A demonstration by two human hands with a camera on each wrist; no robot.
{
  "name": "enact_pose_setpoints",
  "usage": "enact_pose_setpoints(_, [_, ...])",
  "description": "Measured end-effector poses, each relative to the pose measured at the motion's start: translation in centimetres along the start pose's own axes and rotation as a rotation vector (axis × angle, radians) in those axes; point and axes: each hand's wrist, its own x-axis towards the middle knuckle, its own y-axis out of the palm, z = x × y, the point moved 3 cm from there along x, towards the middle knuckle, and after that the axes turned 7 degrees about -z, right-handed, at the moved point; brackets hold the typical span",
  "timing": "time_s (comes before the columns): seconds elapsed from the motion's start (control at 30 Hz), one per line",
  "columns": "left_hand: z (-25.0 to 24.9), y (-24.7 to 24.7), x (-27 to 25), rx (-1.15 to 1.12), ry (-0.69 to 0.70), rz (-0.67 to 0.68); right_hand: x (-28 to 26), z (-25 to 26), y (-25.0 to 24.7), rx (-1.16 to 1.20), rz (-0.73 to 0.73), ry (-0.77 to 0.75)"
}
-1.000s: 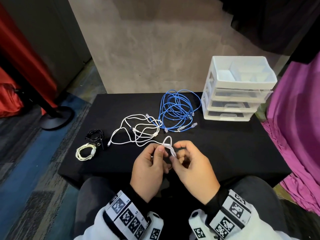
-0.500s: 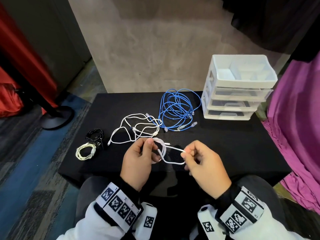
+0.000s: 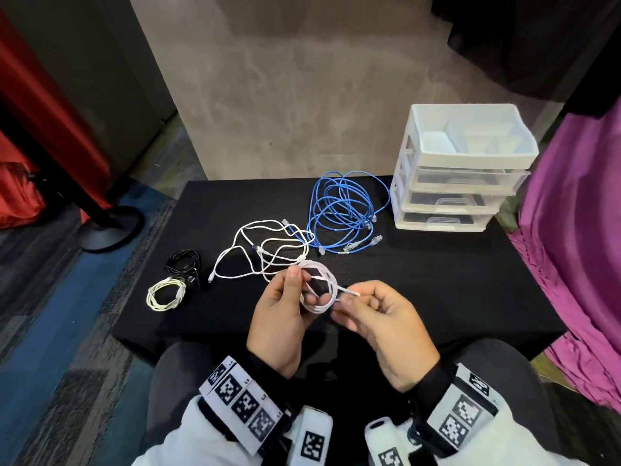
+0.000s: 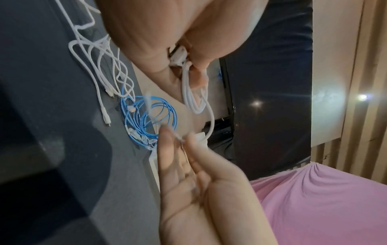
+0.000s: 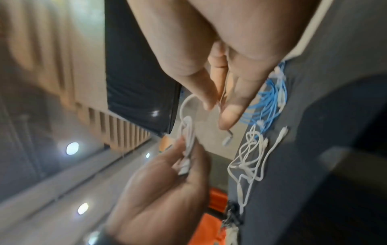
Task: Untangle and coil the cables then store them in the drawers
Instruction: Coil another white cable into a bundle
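My left hand (image 3: 306,286) holds a small coil of white cable (image 3: 331,280) above the table's front edge, thumb on top and fingers through the loops. My right hand (image 3: 346,299) pinches that cable's free end (image 3: 352,292) just right of the coil. From the left wrist, the coil (image 4: 191,97) hangs below my left fingers. From the right wrist, the cable end (image 5: 220,106) sits between thumb and forefinger. On the black table (image 3: 437,280) lie tangled white cables (image 3: 265,250) and a loose bundle of blue cable (image 3: 342,213).
A white three-drawer unit (image 3: 460,196) with an open top tray stands at the table's back right, drawers closed. A coiled black cable (image 3: 183,264) and a coiled cream cable (image 3: 164,292) lie at the left. Purple cloth (image 3: 578,247) hangs on the right.
My right hand, stretched out to the right half a second ago, has come back to the left hand. The slack is wound up, and the coil is fuller with only a short end free.
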Motion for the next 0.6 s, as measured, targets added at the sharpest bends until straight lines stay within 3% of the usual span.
enact_pose_setpoints(0.23, [0.0, 0.6, 0.2, 0.063, 0.058, 0.013, 0.2, -0.1, 1.0, 0.179, -0.007, 0.054])
enact_pose_setpoints(0.5, [0.9, 0.0, 0.6, 0.122, 0.007, 0.021, 0.7, -0.7, 0.5, 0.094, -0.011, 0.037])
enact_pose_setpoints(0.6, [1.0, -0.2, 0.5, 0.193, 0.038, 0.008, 0.9, -0.6, 0.2, -0.05, -0.009, -0.031])
